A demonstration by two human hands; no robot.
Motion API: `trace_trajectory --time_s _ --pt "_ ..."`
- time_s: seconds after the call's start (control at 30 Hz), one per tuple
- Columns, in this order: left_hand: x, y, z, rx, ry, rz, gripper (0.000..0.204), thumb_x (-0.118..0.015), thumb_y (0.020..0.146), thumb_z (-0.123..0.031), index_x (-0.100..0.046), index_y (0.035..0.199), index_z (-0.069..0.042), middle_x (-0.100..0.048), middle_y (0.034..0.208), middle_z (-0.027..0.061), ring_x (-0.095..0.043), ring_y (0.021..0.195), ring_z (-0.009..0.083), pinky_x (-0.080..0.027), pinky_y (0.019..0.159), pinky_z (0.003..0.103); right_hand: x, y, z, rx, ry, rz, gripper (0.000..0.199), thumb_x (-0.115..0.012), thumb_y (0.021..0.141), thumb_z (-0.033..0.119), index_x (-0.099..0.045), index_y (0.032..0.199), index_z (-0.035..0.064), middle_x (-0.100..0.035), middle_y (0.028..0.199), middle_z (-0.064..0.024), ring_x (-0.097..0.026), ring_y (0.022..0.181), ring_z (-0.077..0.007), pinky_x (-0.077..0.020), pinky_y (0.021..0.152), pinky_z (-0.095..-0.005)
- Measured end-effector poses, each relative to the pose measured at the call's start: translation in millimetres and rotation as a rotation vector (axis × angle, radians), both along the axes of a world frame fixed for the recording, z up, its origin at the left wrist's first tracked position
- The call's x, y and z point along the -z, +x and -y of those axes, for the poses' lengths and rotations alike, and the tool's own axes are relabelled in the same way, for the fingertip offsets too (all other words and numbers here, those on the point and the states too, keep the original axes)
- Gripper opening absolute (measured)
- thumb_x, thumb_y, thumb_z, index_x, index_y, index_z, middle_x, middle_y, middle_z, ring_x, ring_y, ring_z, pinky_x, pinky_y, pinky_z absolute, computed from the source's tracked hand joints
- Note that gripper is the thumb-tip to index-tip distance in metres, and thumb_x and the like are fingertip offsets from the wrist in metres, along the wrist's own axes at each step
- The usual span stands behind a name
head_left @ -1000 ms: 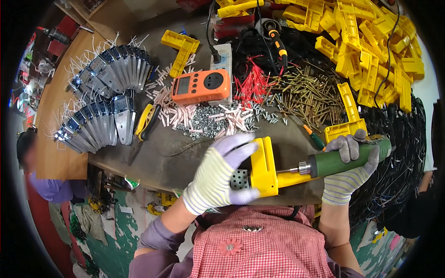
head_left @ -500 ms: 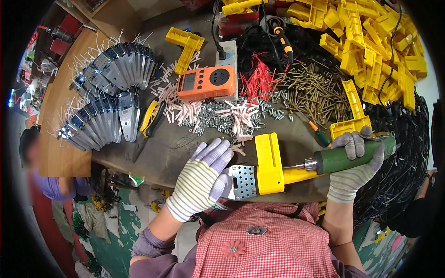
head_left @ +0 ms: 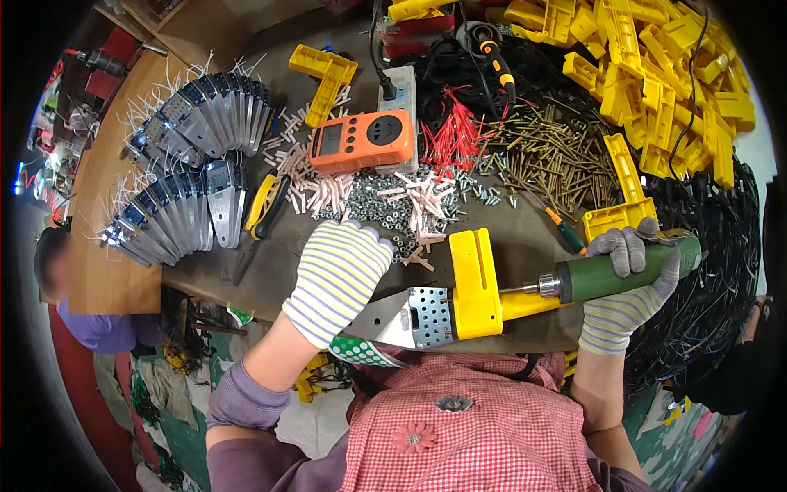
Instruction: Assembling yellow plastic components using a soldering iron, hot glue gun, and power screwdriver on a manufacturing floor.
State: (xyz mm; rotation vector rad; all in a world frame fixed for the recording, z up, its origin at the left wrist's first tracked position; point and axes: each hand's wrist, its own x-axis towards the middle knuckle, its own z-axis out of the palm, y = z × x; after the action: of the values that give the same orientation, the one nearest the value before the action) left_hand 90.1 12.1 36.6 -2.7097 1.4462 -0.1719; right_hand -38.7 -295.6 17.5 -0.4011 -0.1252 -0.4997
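1. Change over the last second: the left hand (head_left: 340, 275) was wrapped round the near end of the yellow bracket (head_left: 475, 283) a second ago. It has since let go and slid to its own left. It now lies palm down, fingers spread over the bench (head_left: 270, 271), just touching the pointed end of the perforated metal plate (head_left: 402, 320). Holding nothing.
2. The plate was mostly hidden under the glove earlier. Now it is fully exposed, sticking out of the left side of the bracket with its perforated end against the yellow block.
3. The right hand (head_left: 627, 287) has not moved off the green electric screwdriver (head_left: 615, 275). Fist closed round the barrel, index finger over the top.
4. The bit is horizontal, tip buried in the yellow arm that runs to the bracket. Can't tell if it is turning.
5. My read: the bracket-and-plate assembly no longer gets a left-hand clamp. Only the driver's push and the bench hold it, so it could slide left or twist.
6. Position relative to the grips: the bracket sits between the two hands, at the near bench edge. It is well clear of the right fist, with the chuck and bit in between, and just right of the left fingertips.
7. Loose screws and nuts (head_left: 377, 205) lie just beyond the left hand, untouched. The orange meter (head_left: 361, 141) is further back.
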Motion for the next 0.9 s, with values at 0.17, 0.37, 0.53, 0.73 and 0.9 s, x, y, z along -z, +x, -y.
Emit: trace_trajectory --time_s 0.17,0.37,0.53,0.73,0.9 --pt "-0.5 -5.9 10.1 -0.066 -0.201 -0.114 0.008 -0.067 0.079 -0.017 -0.063 0.08 -0.01 -0.059 0.071 0.0077 -0.06 0.07 0.0263 -0.047 0.066 0.04 0.6 -1.8 3.3 0.02 -0.009 -0.001 0.044 -0.062 0.094 0.041 -0.06 0.116 0.0041 -0.031 0.063 0.0049 -0.033 0.057 -0.009 -0.0432 0.085 -0.0308" --pt "20.4 -71.2 16.0 -0.187 -0.828 -0.362 0.02 -0.076 0.068 -0.01 -0.062 0.083 -0.011 -0.059 0.071 0.0042 -0.058 0.064 0.024 -0.046 0.061 0.038 3.0 -0.6 7.1 -0.045 -0.011 0.018 0.042 -0.063 0.093 0.04 -0.06 0.116 0.0043 -0.033 0.064 0.0047 -0.035 0.059 -0.0094 -0.0441 0.088 -0.0318" --pt "27.2 -72.5 29.4 -0.195 -0.844 -0.255 0.017 -0.077 0.068 -0.015 -0.064 0.079 -0.01 -0.061 0.07 0.0058 -0.058 0.063 0.0258 -0.045 0.061 0.039 1.1 -0.5 6.2 -0.051 0.0 0.008 0.04 -0.064 0.093 0.038 -0.06 0.114 0.0048 -0.034 0.064 0.0046 -0.036 0.06 -0.0097 -0.0453 0.09 -0.0333" --pt "22.8 -71.2 30.3 -0.192 -0.773 -0.297 0.016 -0.077 0.069 -0.016 -0.066 0.077 -0.009 -0.063 0.069 0.0079 -0.059 0.062 0.0272 -0.047 0.061 0.04 1.2 5.4 7.7 -0.108 0.035 0.04 0.031 -0.065 0.092 0.034 -0.059 0.105 0.0066 -0.032 0.062 0.0057 -0.035 0.057 -0.0083 -0.0463 0.092 -0.0339" --pt "20.4 -71.8 31.9 -0.18 -0.78 -0.307 0.015 -0.076 0.071 -0.015 -0.066 0.081 -0.009 -0.064 0.071 0.0077 -0.06 0.064 0.028 -0.047 0.061 0.041 2.5 6.9 8.9 -0.114 0.054 0.025 0.031 -0.066 0.091 0.035 -0.059 0.104 0.0077 -0.036 0.062 0.0059 -0.036 0.055 -0.0077 -0.047 0.091 -0.0347"
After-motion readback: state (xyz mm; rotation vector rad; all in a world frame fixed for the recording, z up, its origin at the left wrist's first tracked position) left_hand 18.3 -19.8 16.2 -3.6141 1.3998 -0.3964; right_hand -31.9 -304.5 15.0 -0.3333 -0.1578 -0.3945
